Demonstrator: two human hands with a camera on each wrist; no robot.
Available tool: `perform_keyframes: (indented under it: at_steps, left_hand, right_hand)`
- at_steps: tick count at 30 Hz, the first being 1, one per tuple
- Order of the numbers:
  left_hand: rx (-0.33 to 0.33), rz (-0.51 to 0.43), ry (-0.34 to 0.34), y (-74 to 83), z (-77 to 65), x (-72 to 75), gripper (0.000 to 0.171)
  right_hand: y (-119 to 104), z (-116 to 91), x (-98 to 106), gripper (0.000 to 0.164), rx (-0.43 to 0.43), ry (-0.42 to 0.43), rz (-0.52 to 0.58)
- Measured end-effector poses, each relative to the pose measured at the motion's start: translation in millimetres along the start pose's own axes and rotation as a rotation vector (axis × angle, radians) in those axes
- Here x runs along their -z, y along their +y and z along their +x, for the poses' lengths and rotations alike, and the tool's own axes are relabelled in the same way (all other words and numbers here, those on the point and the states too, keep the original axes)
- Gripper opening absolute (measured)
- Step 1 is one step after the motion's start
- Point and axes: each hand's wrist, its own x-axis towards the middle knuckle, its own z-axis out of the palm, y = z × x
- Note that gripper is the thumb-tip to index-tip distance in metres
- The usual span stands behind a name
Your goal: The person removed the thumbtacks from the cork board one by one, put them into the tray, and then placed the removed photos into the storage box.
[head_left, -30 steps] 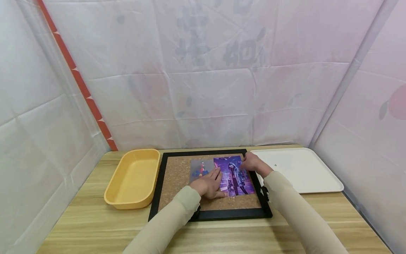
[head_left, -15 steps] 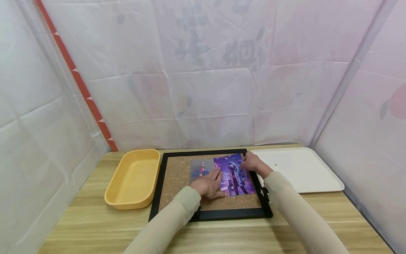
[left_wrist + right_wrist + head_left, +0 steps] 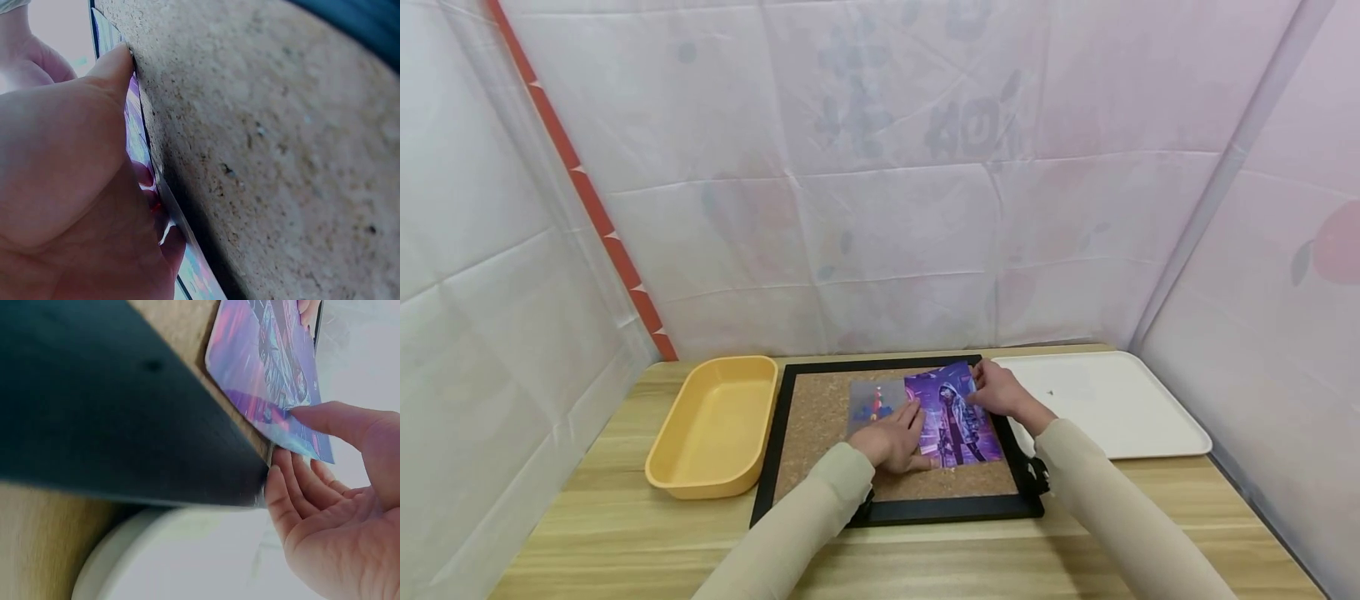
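A black-framed cork board (image 3: 815, 421) lies on the wooden table. On its right half is a purple poster (image 3: 953, 417) of a hooded figure, beside a greyish picture (image 3: 867, 397) with a red and blue print. My left hand (image 3: 891, 437) lies across both sheets with fingers extended, its thumb at the poster's lower left. At the poster's right edge my right hand (image 3: 1002, 390) pinches the sheet. The right wrist view shows the thumb (image 3: 325, 419) on the printed face and the other fingers below the edge, by the black frame (image 3: 144, 419). The poster's upper right corner is raised.
To the left of the board stands a yellow tray (image 3: 711, 429). A white tray (image 3: 1112, 404) with a small dark speck on it sits to the right, against the board's frame. Pale printed sheeting (image 3: 887, 250) hangs behind and at both sides.
The poster's upper right corner has risen and bent up off the cork. My right hand has shifted slightly, its fingers more spread at the edge. My left hand has stayed in place.
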Motion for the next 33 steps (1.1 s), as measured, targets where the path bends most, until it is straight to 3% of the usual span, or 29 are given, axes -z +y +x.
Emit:
perform_keyframes:
  at_steps: [7,14,19,26,33]
  left_hand:
    - [-0.017,0.002,0.014,2.5,-10.6,6.2,0.088]
    - [-0.011,0.0,0.013,0.4,-4.3,3.2,0.089]
    - [-0.01,0.005,-0.001,-0.2,-2.1,1.8,0.089]
    - [-0.001,0.003,-0.019,-4.9,12.4,-7.5,0.092]
    - [-0.003,-0.003,0.008,-6.3,12.1,-10.5,0.091]
  right_hand:
    - [3.9,-5.4,6.0,0.043,0.007,-0.033,0.02]
    - [6.2,-10.5,9.6,0.02,-0.013,-0.084,0.081]
    - [8.4,-14.3,11.9,0.022,-0.025,-0.128,0.103]
    - [10.2,-19.8,12.6,0.022,-0.031,-0.164,0.12]
    - [10.4,-22.9,10.2,0.024,-0.052,-0.138,0.13]
